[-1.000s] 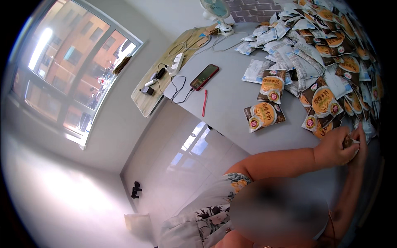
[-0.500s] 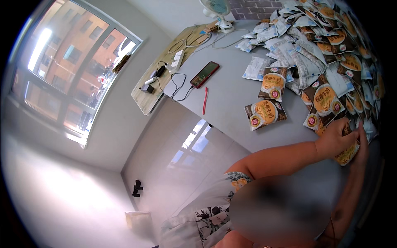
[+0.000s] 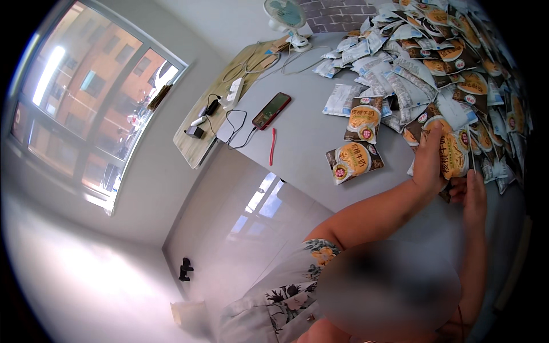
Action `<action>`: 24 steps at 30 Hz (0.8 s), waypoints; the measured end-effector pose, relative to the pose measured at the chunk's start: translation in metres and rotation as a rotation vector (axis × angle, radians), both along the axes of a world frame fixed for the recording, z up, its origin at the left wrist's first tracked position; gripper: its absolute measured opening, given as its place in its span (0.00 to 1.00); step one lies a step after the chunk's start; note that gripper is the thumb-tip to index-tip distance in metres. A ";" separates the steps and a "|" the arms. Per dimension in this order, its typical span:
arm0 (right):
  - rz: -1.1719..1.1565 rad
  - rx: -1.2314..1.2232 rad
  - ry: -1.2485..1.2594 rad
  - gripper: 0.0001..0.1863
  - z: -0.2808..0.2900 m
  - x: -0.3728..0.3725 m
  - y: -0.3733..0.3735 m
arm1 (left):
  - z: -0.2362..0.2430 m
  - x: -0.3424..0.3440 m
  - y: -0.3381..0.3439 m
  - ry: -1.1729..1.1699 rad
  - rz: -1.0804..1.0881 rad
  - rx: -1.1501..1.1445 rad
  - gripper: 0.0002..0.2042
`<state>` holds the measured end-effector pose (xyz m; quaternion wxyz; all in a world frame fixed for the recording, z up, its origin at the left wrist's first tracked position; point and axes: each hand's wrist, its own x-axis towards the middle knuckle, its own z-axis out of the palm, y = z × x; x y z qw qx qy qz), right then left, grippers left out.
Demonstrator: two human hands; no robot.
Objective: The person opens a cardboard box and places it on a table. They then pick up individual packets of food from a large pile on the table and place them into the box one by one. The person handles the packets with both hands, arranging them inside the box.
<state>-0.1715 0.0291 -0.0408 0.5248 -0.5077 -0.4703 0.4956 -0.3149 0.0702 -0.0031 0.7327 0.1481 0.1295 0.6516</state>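
Observation:
My left hand grips the left side of a brown and orange sachet, which faces up with its round cup picture showing. At the sachet's lower right edge, the fingers of my right hand are pinched together on it. A large heap of like sachets lies just beyond both hands, some showing white backs and others brown fronts. To the left of the heap, two sachets rest face up, one sachet behind the other sachet.
On the grey table lie a phone with a cable and a thin red stick. A white power strip sits on the wooden board at left. A small fan stands at the back.
Both hands have come up and slightly left with the sachet, and its front is now turned into fuller view. The whole scene has shifted a little left.

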 end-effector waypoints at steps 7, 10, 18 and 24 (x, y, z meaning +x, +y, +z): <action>-0.359 0.057 0.506 0.28 -0.004 0.017 0.009 | -0.044 0.036 -0.013 0.565 -0.102 0.322 0.30; -0.419 0.044 0.482 0.30 -0.006 0.026 0.008 | -0.018 0.036 -0.034 0.555 -0.110 0.520 0.32; -0.152 0.003 0.662 0.27 -0.009 0.040 0.010 | -0.006 0.027 -0.041 0.588 -0.124 0.478 0.28; -0.169 -0.078 0.724 0.29 0.022 0.018 0.003 | -0.017 0.030 -0.031 0.433 -0.073 0.322 0.27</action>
